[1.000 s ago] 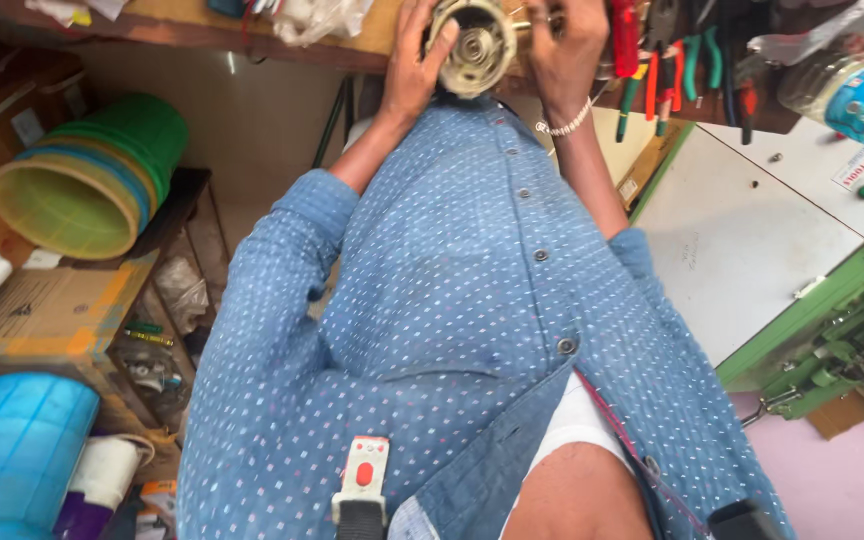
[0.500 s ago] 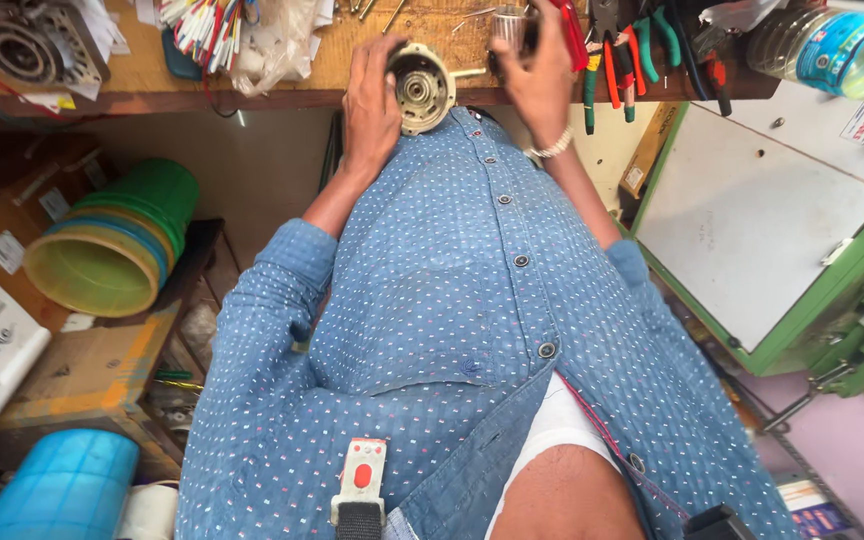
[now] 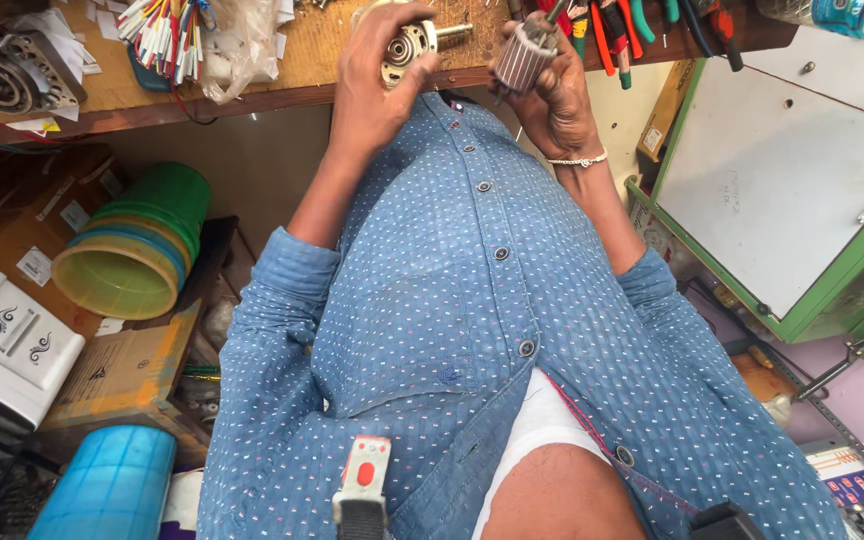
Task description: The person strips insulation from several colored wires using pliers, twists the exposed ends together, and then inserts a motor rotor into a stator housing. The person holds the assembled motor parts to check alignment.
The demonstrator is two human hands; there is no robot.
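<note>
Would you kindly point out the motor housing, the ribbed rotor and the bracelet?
motor housing [image 3: 407,47], head view, on its round end face.
ribbed rotor [image 3: 523,60], head view, on its grooved side.
bracelet [image 3: 576,161], head view, on its beaded band.

We hold both arms raised, elbows bent. Our left hand [image 3: 377,75] is curled shut in a grasp; our right hand [image 3: 550,92] is also closed, its wrist bent.

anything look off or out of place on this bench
Nothing looks broken or spilled. The motor is simply apart: the left hand holds the round motor housing, the right hand the ribbed rotor. Loose coloured wires and pliers clutter the wooden bench.
</note>
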